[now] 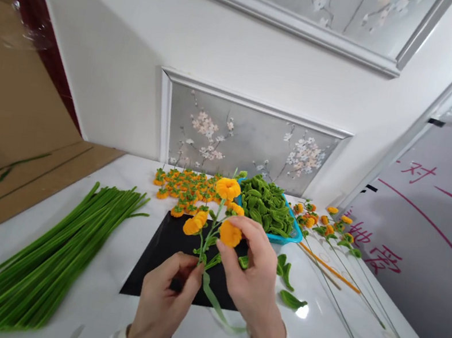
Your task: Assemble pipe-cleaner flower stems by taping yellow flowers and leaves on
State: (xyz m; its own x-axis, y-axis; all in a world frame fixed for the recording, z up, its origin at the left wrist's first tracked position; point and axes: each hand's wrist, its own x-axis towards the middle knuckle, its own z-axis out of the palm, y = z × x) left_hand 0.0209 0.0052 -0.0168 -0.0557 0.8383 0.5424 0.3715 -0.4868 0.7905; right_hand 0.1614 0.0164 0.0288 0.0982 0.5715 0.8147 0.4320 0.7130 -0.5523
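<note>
Between my hands stands a pipe-cleaner flower stem (pixel 206 240) with several orange blooms and small green leaves. My left hand (pixel 169 293) pinches this stem low down, below the blooms. With thumb and fingers, my right hand (pixel 253 273) grips the lower right orange flower (pixel 230 234) on the same stem. A pale green tape (pixel 214 301) hangs from near the left fingertips and curls toward my right wrist. Under the hands lies a black mat (pixel 152 264); loose green leaves (pixel 291 300) rest to its right.
Long green pipe cleaners (pixel 57 256) lie in a bundle on the left. Several orange flower heads (pixel 188 185) spread at the back, beside a blue basket (pixel 297 235) heaped with green leaves (pixel 266 202). Finished-looking flower stems (pixel 344 294) and an orange pipe cleaner (pixel 335 270) lie right.
</note>
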